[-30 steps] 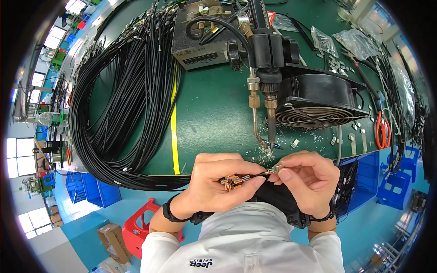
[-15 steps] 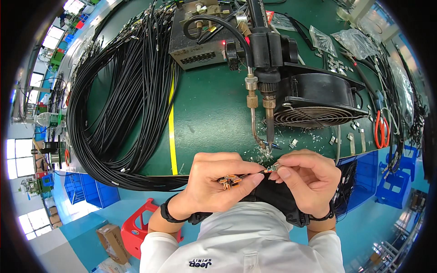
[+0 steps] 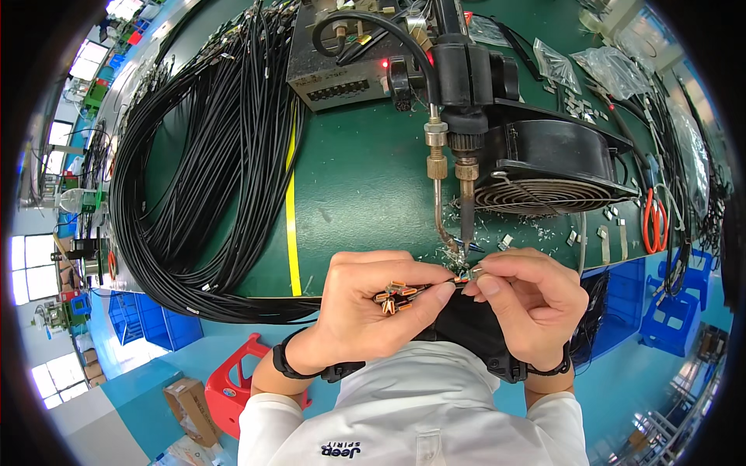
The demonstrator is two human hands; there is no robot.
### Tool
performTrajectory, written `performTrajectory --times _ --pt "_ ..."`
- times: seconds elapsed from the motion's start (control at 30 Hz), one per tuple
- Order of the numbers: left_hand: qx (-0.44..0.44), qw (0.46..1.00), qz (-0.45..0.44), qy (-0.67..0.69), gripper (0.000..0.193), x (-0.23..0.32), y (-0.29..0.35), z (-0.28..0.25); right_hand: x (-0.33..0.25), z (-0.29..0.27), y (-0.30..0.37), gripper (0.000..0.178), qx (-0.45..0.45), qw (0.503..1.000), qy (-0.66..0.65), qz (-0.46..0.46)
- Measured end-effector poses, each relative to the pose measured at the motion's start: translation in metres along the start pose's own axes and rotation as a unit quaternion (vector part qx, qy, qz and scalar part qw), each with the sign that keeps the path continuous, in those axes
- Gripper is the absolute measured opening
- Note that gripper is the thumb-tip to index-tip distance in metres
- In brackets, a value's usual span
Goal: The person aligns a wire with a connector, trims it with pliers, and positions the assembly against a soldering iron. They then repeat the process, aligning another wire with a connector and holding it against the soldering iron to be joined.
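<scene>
My left hand (image 3: 371, 301) is closed around several thin black cables, whose orange-tipped ends (image 3: 395, 295) poke out between its fingers. One cable runs out to its thumb and fingertip, held pinched there. At that cable's end, the thumb and finger of my right hand (image 3: 536, 299) pinch a small metal connector (image 3: 472, 274). Both hands almost meet at the table's front edge, just below the tip of a mounted soldering iron (image 3: 467, 213). Beside the iron comes down a bent metal solder feed tube (image 3: 437, 206). The fingers partly hide the joint.
A thick loop of black cables (image 3: 167, 256) covers the table's left side. Behind stands a grey control box (image 3: 338, 81); right of the iron sits a black fan (image 3: 544, 167). Solder scraps and small metal shells (image 3: 507, 241) lie around. Orange-handled scissors (image 3: 654, 221) rest at right.
The view has shifted slightly, so the iron and fan appear a little further right. My hands keep their pinch, and the connector sits slightly higher and closer to the iron's tip.
</scene>
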State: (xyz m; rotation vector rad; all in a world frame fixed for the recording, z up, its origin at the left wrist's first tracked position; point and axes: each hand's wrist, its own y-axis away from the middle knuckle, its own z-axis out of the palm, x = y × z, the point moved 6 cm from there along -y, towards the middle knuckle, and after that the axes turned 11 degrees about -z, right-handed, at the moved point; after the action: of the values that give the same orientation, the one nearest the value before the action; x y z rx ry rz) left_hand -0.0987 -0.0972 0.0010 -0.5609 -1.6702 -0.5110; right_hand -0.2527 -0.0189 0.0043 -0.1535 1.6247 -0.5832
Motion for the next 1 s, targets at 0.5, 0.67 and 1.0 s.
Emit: performTrajectory --times 0.5,0.67,1.0 --pt "-0.008 0.983 -0.126 0.136 0.006 -0.0016 -0.0059 -0.0018 0.0082 0.0038 -0.0072 0.016 0.024 1.0 -0.006 0.004" --pt "-0.008 0.984 -0.122 0.133 0.006 -0.0014 -0.0064 -0.0022 0.0089 0.0039 -0.008 0.017 0.019 1.0 -0.008 -0.012" --pt "-0.009 0.984 -0.128 0.126 0.006 0.0007 -0.0064 -0.0029 0.0084 0.0033 -0.0077 0.018 0.018 1.0 0.001 -0.012"
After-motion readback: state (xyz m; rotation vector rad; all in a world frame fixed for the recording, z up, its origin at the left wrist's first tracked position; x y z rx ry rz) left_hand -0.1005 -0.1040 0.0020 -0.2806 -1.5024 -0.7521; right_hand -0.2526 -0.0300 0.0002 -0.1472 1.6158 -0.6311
